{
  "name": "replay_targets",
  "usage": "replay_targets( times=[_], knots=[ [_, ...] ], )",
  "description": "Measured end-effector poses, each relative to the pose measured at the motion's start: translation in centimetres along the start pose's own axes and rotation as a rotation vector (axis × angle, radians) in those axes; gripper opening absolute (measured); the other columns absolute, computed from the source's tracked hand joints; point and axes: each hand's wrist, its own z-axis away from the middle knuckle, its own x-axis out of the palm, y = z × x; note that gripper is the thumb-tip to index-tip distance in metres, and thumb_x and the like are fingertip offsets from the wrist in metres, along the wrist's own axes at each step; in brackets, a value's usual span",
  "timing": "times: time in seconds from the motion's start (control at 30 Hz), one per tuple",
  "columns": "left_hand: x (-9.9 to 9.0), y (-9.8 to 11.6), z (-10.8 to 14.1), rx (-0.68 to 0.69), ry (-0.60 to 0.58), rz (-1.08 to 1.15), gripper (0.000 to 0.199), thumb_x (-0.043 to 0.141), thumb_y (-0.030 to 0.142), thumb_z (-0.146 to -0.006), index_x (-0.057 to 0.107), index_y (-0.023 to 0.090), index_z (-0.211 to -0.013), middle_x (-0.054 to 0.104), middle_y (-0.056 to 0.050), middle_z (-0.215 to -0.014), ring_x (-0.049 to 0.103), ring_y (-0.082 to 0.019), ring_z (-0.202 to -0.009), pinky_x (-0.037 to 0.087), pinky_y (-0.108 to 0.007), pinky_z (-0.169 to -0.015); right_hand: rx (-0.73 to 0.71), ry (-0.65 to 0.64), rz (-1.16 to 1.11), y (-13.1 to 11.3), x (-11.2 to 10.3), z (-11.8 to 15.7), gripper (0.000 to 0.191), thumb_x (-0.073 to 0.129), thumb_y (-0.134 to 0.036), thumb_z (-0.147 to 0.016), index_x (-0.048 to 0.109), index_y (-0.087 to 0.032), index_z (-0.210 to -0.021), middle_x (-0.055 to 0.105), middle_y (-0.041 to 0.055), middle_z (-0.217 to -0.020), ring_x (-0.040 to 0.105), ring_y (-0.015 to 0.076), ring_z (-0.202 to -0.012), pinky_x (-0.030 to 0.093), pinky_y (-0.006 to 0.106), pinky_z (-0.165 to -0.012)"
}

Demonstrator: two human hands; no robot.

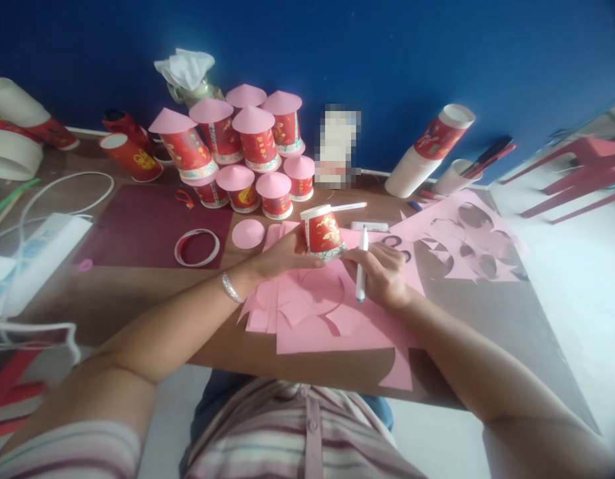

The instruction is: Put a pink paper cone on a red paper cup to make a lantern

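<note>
A red paper cup (323, 233) with gold print and a green-patterned white band is gripped in my left hand (287, 251), tilted a little above the pink paper. My right hand (381, 273) is closed around a white marker pen (361, 269), and its fingertips touch the cup's lower right edge. Sheets of pink paper (307, 339), some with curved cuts, lie beneath both hands. Just beyond the cup are another white pen (352, 206) and a white marker (369, 227). A pink paper disc (248, 234) lies left of my left hand.
Several red cups with pink cone roofs (257, 133) stand at the back. Stacked cups (431, 150) lean near a pen holder (457, 178). Scissors (185, 197), a cardboard ring (197, 248), a cable (68, 176) and a power strip (42, 266) are to the left; cut-out pink scraps (467, 233) lie right.
</note>
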Motion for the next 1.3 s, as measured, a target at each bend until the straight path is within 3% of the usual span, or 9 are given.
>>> replay_targets(
  times=[0.17, 0.3, 0.6, 0.8, 0.93, 1.13, 1.3],
  knots=[
    [-0.1, -0.7, 0.0, 0.037, 0.043, -0.095, 0.082, 0.094, 0.029, -0.072, 0.052, 0.026, -0.143, 0.062, -0.012, -0.147, 0.055, -0.034, -0.142, 0.046, -0.053, -0.117, -0.033, -0.021, 0.029, -0.5, -0.3, -0.2, 0.012, 0.061, -0.016, -0.101, 0.066, -0.020, -0.092, 0.050, -0.0057, -0.057, 0.043, 0.0114, -0.051, 0.035, 0.027, -0.053],
    [0.2, -0.3, 0.1, 0.046, 0.048, -0.125, 0.079, 0.093, 0.029, -0.074, 0.053, 0.024, -0.141, 0.063, -0.014, -0.145, 0.059, -0.033, -0.137, 0.049, -0.051, -0.113, -0.077, -0.041, 0.062, -0.7, -0.2, 0.0, 0.013, 0.059, -0.015, -0.101, 0.067, -0.022, -0.094, 0.050, -0.0064, -0.057, 0.045, 0.0107, -0.052, 0.036, 0.027, -0.054],
    [0.3, 0.2, -0.1, 0.041, 0.036, 0.003, 0.074, 0.093, 0.030, -0.074, 0.056, 0.024, -0.138, 0.066, -0.011, -0.140, 0.061, -0.032, -0.135, 0.051, -0.049, -0.112, 0.019, 0.001, 0.010, -0.1, 0.0, -0.1, 0.006, 0.067, -0.018, -0.097, 0.068, -0.021, -0.092, 0.055, -0.0059, -0.058, 0.049, 0.0100, -0.051, 0.038, 0.027, -0.052],
    [0.7, 0.4, -0.1, 0.054, 0.078, -0.068, 0.072, 0.094, 0.035, -0.073, 0.058, 0.023, -0.135, 0.066, -0.011, -0.137, 0.061, -0.032, -0.133, 0.050, -0.050, -0.111, 0.000, -0.047, 0.008, -0.3, 0.0, 0.0, 0.009, 0.066, -0.018, -0.099, 0.068, -0.021, -0.091, 0.056, -0.0054, -0.058, 0.049, 0.0104, -0.051, 0.038, 0.027, -0.052],
    [0.9, 1.0, 0.1, 0.026, 0.119, -0.097, 0.073, 0.095, 0.037, -0.071, 0.057, 0.021, -0.132, 0.067, -0.013, -0.133, 0.062, -0.034, -0.129, 0.053, -0.050, -0.107, -0.003, -0.032, -0.008, -0.5, 0.2, 0.0, 0.004, 0.066, -0.018, -0.099, 0.065, -0.021, -0.102, 0.060, -0.0053, -0.061, 0.052, 0.0109, -0.050, 0.040, 0.027, -0.052],
    [1.1, 1.9, 0.3, 0.070, 0.099, -0.156, 0.059, 0.090, 0.040, -0.078, 0.062, 0.020, -0.126, 0.071, -0.012, -0.129, 0.065, -0.032, -0.126, 0.053, -0.048, -0.107, 0.016, -0.004, -0.101, -0.4, 0.0, 0.1, 0.029, 0.057, -0.013, -0.100, 0.060, -0.018, -0.128, 0.070, -0.0006, -0.074, 0.063, 0.0134, -0.057, 0.048, 0.027, -0.056],
    [1.1, 2.1, 0.2, 0.081, 0.142, -0.200, 0.060, 0.091, 0.042, -0.075, 0.062, 0.019, -0.123, 0.070, -0.012, -0.127, 0.063, -0.032, -0.128, 0.051, -0.046, -0.108, -0.045, -0.006, -0.058, -0.2, -0.4, 0.2, 0.039, 0.059, -0.027, -0.103, 0.058, -0.022, -0.142, 0.065, -0.0001, -0.078, 0.061, 0.0132, -0.060, 0.047, 0.026, -0.053]
  ],
)
